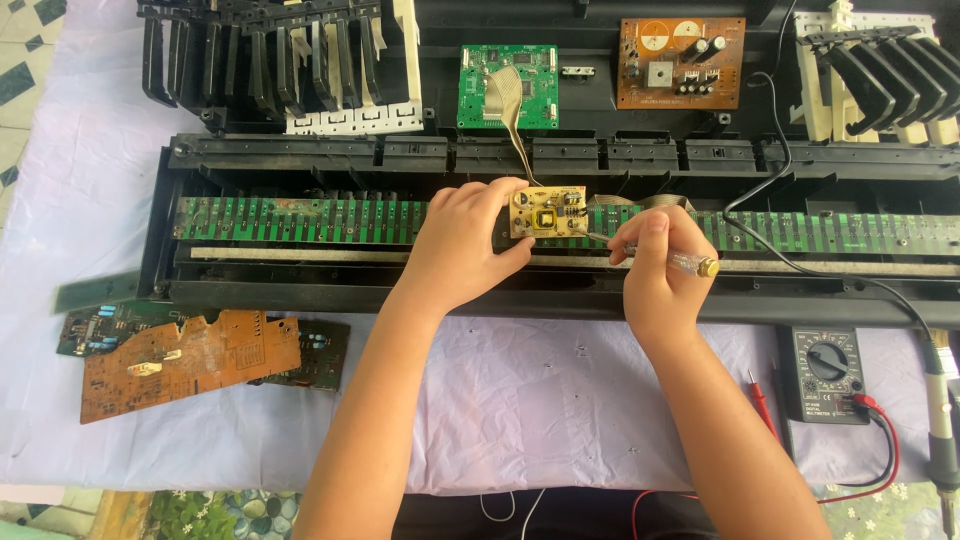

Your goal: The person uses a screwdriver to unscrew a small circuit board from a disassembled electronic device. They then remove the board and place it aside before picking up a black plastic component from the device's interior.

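Yellow small circuit board (pixel 547 212) lies on the long green key-contact board (pixel 300 220) of the opened keyboard case (pixel 160 250), in the middle. Left hand (pixel 462 245) curls around its left edge, gripping it. Right hand (pixel 655 275) is closed on a screwdriver (pixel 690 264), tip touching the board's near right corner.
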